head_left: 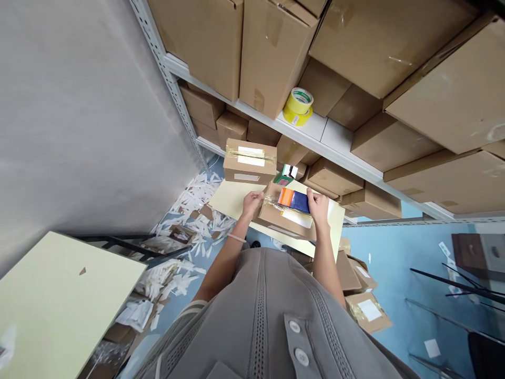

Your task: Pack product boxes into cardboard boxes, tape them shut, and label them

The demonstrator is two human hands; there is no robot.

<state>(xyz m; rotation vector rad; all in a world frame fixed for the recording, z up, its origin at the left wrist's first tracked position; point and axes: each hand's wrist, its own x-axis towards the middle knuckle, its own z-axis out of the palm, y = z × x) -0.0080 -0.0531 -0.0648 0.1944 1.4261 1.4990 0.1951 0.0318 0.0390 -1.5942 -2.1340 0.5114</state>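
Note:
A taped cardboard box [292, 225] with white labels lies in front of me on a pale yellow tabletop [336, 223]. Across its top rests a flat blue-and-orange item [294, 200], whose exact kind I cannot make out. My right hand [319, 206] grips the blue end of it, thumb on top. At the box's left end, beside wrinkled clear tape, my left hand [252, 204] has its fingers pinched together; what is between them is too small to tell. A second taped box [250, 162] stands just beyond, and a small green box [286, 175] sits to its right.
Shelves packed with cartons [276, 58] rise ahead, with two yellow tape rolls [299, 105] on the shelf edge. White paper scraps [197, 195] litter the floor at left. Another pale table [71, 305] is lower left; opened cartons [369, 310] lie at right.

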